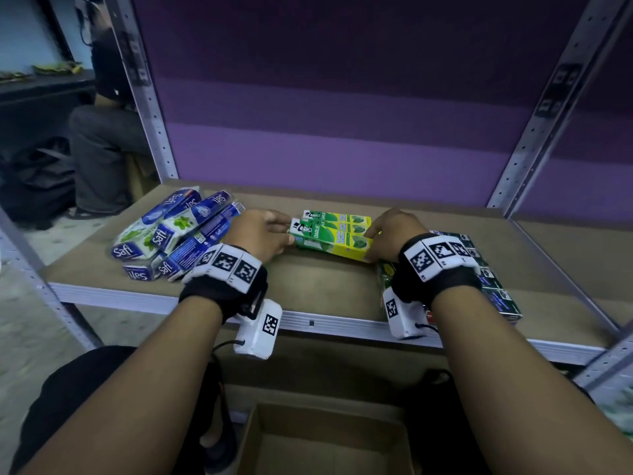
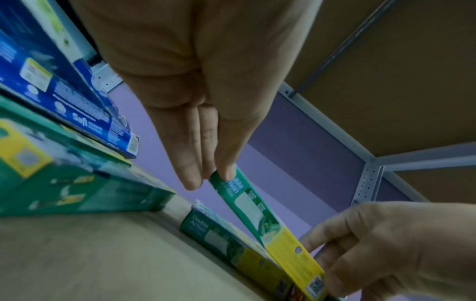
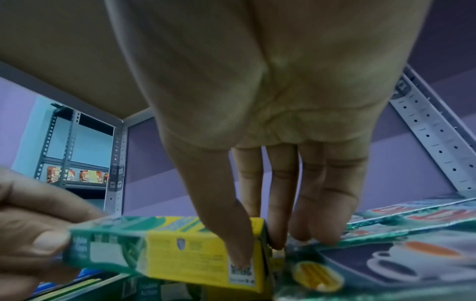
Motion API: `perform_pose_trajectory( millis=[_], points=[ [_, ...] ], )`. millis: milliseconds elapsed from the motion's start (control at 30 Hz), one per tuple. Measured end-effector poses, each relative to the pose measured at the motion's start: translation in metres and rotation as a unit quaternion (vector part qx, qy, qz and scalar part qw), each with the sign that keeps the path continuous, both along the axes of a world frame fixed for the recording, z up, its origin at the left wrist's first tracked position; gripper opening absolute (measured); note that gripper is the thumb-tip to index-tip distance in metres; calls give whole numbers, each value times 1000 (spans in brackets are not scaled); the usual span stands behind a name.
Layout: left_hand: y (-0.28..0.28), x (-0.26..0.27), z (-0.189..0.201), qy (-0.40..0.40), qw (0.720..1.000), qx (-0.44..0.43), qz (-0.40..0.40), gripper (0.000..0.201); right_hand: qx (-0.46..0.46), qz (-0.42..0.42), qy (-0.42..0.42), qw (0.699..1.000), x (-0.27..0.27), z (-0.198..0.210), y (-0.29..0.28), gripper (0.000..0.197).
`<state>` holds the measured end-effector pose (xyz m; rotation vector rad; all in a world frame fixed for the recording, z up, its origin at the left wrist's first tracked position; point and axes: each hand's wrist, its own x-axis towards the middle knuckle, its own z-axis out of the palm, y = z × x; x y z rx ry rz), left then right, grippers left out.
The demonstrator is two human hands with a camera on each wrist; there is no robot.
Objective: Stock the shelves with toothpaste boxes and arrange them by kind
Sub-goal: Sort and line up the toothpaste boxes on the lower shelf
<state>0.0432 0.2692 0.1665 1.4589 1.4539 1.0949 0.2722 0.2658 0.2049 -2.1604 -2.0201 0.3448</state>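
Both hands are working on the same green-and-yellow toothpaste box (image 1: 334, 240), which is lying in the middle of the shelf board (image 1: 318, 286), on top of or just beside other boxes of the same kind. The long axis of the box is running from left to right across the shelf, so each hand is meeting one short end of it.

The left hand (image 1: 262, 234) is touching the green end: in the left wrist view its fingers (image 2: 192, 154) are straight and close together, with the tips pressing on the end of the box, not curled around it. The right hand (image 1: 394, 233) is holding the yellow end: in the right wrist view the thumb is lying on the front face and the other fingers (image 3: 279, 203) are reaching down behind the end, so the box is pinched between them.

To the left, blue Safi boxes (image 1: 174, 231) are lying in a loose heap, close to the left wrist. To the right, a flat row of dark green boxes (image 1: 489, 279) is lying under and behind the right wrist.

I judge the next move must go along the depth of the shelf, keeping the long axis parallel to the neighbour boxes. Both hands are equally near.
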Motion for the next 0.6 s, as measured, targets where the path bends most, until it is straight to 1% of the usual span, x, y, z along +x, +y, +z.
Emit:
perform_pose_trajectory(
  millis=[67,167,267,300,367,467,600],
  points=[
    [6,5,-6,29,999,-11,19,28,-6,-5,-22,1000,-3,0,3,42],
    [13,7,-11,93,995,-20,40,29,-23,-8,-17,1000,-3,-1,6,40],
    [17,8,-13,231,972,-23,26,33,-29,-5,-8,1000,-2,-3,10,37],
    [18,8,-14,262,965,-26,20,34,-30,-2,-8,1000,-2,-4,11,37],
    [20,9,-16,275,960,-42,1,37,-36,4,-7,999,-3,-5,12,36],
    [23,10,-20,282,958,-52,-9,39,-47,17,-14,999,-4,-3,13,17],
    [24,11,-22,285,957,-54,-19,35,-49,34,-48,997,-7,-5,13,16]
  ],
)
